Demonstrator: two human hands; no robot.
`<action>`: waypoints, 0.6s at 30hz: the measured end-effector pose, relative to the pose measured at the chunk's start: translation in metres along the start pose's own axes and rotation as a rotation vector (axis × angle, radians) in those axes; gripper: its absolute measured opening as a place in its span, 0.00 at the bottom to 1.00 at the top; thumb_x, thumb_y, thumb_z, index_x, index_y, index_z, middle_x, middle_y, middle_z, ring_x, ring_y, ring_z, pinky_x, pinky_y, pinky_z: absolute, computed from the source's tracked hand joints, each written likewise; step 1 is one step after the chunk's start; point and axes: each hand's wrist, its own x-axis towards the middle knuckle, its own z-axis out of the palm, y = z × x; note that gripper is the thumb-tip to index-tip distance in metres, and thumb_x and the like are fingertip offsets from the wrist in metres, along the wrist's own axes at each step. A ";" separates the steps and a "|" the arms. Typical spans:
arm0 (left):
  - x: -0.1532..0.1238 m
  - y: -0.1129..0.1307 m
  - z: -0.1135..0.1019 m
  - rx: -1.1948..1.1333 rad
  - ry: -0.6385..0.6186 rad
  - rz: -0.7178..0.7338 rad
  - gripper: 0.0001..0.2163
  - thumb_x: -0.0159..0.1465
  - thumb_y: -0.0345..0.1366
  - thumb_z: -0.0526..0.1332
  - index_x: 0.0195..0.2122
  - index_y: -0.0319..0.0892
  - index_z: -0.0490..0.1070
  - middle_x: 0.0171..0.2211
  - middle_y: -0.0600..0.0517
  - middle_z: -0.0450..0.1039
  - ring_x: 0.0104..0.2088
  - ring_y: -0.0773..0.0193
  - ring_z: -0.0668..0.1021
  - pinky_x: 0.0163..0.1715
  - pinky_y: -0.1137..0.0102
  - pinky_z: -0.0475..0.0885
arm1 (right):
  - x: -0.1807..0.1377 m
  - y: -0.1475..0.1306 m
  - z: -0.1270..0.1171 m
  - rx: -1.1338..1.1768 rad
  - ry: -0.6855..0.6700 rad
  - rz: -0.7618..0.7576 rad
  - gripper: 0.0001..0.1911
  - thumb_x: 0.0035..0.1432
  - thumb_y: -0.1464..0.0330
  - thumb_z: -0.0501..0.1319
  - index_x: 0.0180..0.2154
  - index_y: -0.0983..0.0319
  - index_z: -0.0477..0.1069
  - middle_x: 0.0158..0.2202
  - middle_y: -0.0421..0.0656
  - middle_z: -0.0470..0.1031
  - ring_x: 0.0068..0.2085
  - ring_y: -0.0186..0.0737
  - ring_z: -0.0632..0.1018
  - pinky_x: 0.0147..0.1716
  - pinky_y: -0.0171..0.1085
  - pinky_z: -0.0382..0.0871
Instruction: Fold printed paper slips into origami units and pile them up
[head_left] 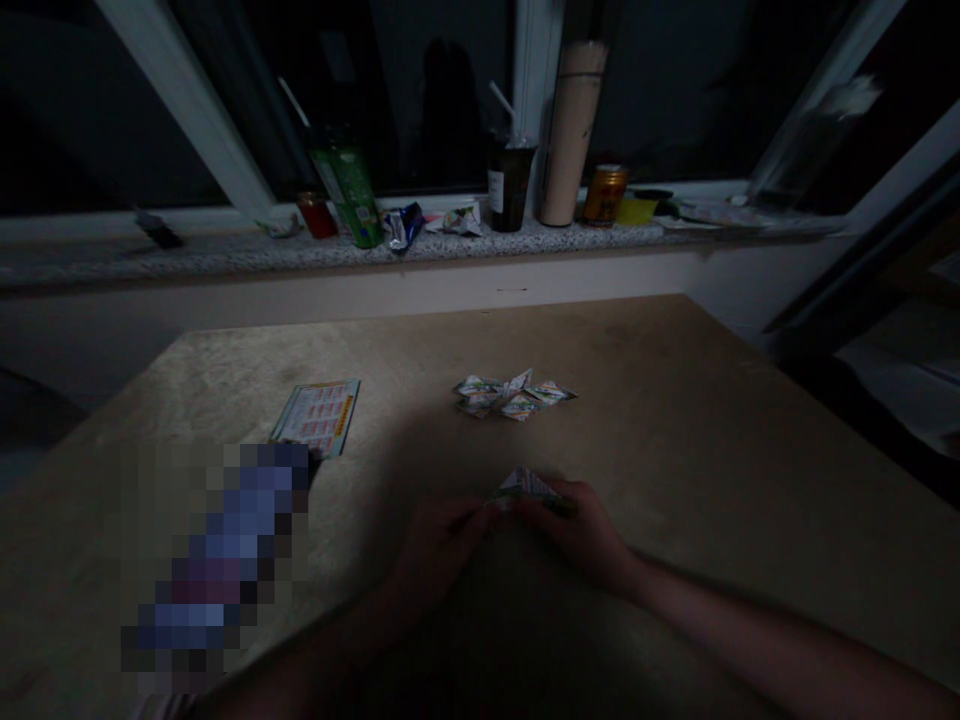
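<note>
Dim counter (675, 430): left hand (439, 540) and right hand (587, 520) are pinching folded paper (523, 482); paper shapes (519, 404) are lying beyond them.

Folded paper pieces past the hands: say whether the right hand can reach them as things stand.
Probably yes: nothing visible stands between the right hand and the folded paper pieces, though it would likely have to let go of the held paper first.

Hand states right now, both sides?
Left hand: closed, holding the folded paper at its left side.
Right hand: closed, holding the same folded paper at its right side.
</note>
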 end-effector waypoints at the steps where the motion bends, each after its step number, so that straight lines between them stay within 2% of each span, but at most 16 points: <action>1: -0.001 -0.001 0.000 0.037 -0.003 0.031 0.15 0.63 0.41 0.53 0.27 0.41 0.75 0.23 0.55 0.74 0.25 0.66 0.73 0.27 0.76 0.64 | 0.000 0.001 0.000 -0.004 -0.007 0.011 0.14 0.53 0.60 0.59 0.26 0.65 0.72 0.24 0.40 0.70 0.26 0.34 0.69 0.24 0.30 0.62; 5: -0.005 -0.005 0.002 0.230 0.024 0.164 0.15 0.64 0.39 0.50 0.23 0.41 0.69 0.22 0.53 0.69 0.24 0.66 0.70 0.27 0.74 0.62 | -0.001 0.001 0.000 -0.042 -0.046 0.025 0.14 0.53 0.60 0.60 0.25 0.65 0.70 0.22 0.38 0.65 0.24 0.31 0.64 0.22 0.29 0.57; 9: -0.006 -0.007 0.003 0.293 0.038 0.257 0.15 0.65 0.37 0.47 0.24 0.41 0.66 0.24 0.52 0.68 0.26 0.64 0.69 0.31 0.72 0.63 | -0.001 -0.003 0.000 -0.027 -0.093 0.005 0.15 0.54 0.59 0.58 0.24 0.64 0.68 0.21 0.37 0.63 0.24 0.31 0.63 0.23 0.30 0.57; 14: -0.004 -0.007 0.003 0.223 -0.007 0.226 0.15 0.65 0.36 0.47 0.24 0.42 0.65 0.23 0.54 0.66 0.26 0.65 0.69 0.36 0.71 0.64 | -0.001 -0.005 0.001 -0.023 -0.114 -0.024 0.15 0.54 0.59 0.58 0.24 0.64 0.68 0.21 0.36 0.62 0.24 0.30 0.62 0.22 0.29 0.56; 18: -0.003 -0.003 0.001 0.105 -0.059 0.121 0.17 0.65 0.40 0.45 0.22 0.42 0.63 0.23 0.55 0.66 0.26 0.65 0.68 0.33 0.72 0.64 | -0.001 -0.003 0.000 -0.035 -0.105 -0.017 0.15 0.54 0.59 0.58 0.25 0.64 0.68 0.22 0.37 0.62 0.24 0.31 0.62 0.23 0.30 0.57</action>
